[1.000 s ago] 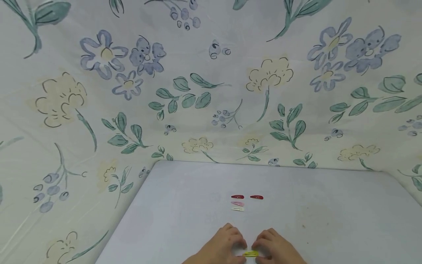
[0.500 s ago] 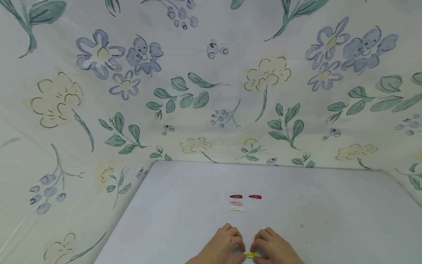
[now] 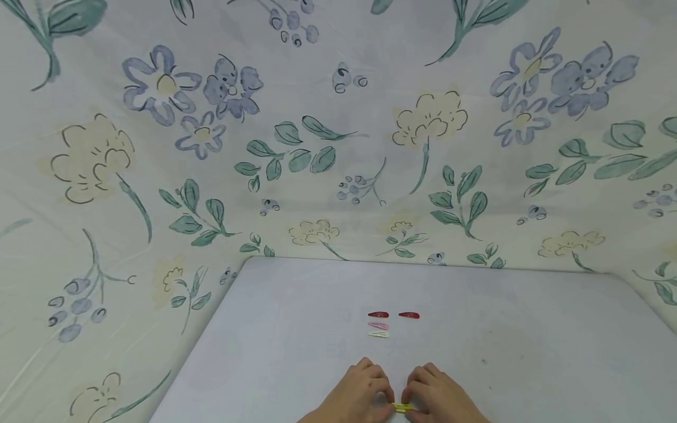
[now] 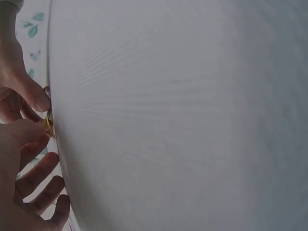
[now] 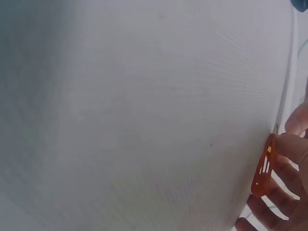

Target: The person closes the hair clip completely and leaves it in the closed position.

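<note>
Near the table's front edge, a small yellow hair clip (image 3: 401,407) spans the gap between my two hands. My left hand (image 3: 358,392) pinches its left end between thumb and fingers, and my right hand (image 3: 440,395) grips the right end. In the left wrist view the fingertips meet around the yellow clip (image 4: 49,123), which they largely cover. The right wrist view shows an orange-red snap hair clip (image 5: 263,168) at the right thumb and fingertips, wide end down. The other fingers of both hands curl loosely.
Beyond the hands, on the white table (image 3: 275,329), lie two red hair clips (image 3: 378,315) side by side. Below the left one are a pink clip (image 3: 378,325) and a white clip (image 3: 378,334). A floral cloth (image 3: 317,194) rises behind the table.
The fingertips of both hands have drawn closer together over the yellow clip, so less of it shows. The other clips stay in place; the head view has shifted slightly.
</note>
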`<state>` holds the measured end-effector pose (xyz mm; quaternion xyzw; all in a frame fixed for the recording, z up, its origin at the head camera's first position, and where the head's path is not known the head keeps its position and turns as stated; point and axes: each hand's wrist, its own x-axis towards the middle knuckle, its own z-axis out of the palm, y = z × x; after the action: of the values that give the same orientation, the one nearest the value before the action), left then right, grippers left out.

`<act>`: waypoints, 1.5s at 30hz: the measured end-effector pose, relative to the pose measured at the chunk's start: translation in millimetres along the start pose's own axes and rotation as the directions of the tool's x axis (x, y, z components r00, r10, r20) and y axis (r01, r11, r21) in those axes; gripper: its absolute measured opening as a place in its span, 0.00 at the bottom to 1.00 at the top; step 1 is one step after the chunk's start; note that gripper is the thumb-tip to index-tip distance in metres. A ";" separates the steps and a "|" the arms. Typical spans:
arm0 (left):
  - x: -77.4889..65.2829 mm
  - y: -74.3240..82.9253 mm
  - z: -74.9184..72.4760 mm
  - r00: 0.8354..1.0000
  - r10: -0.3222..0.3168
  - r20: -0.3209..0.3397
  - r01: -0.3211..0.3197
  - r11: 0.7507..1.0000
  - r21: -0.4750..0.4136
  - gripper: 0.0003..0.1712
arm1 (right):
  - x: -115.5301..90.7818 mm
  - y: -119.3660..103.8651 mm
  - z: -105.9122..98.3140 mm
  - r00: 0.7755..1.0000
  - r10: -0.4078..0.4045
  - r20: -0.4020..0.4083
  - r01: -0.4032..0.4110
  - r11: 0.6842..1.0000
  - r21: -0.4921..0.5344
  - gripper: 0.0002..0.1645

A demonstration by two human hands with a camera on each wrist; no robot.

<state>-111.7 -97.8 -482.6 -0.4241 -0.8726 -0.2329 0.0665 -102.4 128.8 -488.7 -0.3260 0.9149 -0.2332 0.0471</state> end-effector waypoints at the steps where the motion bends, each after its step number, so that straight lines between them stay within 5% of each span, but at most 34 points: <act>1: 0.0 0.1 0.0 1.000 -0.002 0.000 0.002 1.000 -0.002 0.04 | -0.1 0.0 -0.2 1.000 -0.006 -0.002 0.006 1.000 -0.001 0.05; 10: 0.9 1.8 1.2 0.999 -0.005 -0.041 0.006 1.000 0.023 0.04 | 2.7 -2.7 -3.8 0.997 0.059 0.051 -0.059 0.998 -0.012 0.07; 22: 1.9 3.9 1.8 0.991 -0.061 -0.118 0.057 0.998 -0.030 0.05 | 3.6 -5.3 -4.9 0.999 0.026 -0.032 -0.026 1.000 -0.008 0.09; 29: 6.1 5.2 -1.5 0.989 -0.064 -0.136 0.065 0.998 0.008 0.11 | 5.4 -8.8 -12.5 0.996 0.087 -0.008 -0.087 0.996 0.028 0.07; 32: 9.8 5.8 -3.9 0.985 -0.047 -0.164 0.050 0.999 0.016 0.12 | 4.3 -8.4 -16.0 0.997 0.031 -0.073 -0.029 0.999 0.020 0.09; 37: 16.7 3.8 -6.1 0.968 -0.030 -0.251 0.027 1.000 -0.014 0.11 | 5.6 -10.6 -22.0 0.982 -0.004 -0.191 -0.003 0.999 -0.038 0.12; 45: 30.3 -0.5 -11.1 0.912 -0.052 -0.406 0.042 0.999 -0.032 0.11 | 18.5 -22.5 -30.6 0.926 0.169 -0.337 -0.173 0.985 0.018 0.14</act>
<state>-132.1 -81.7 -463.5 -0.3460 -0.8469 -0.3275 0.2362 -111.3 114.2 -450.0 -0.2006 0.9358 -0.2749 -0.0921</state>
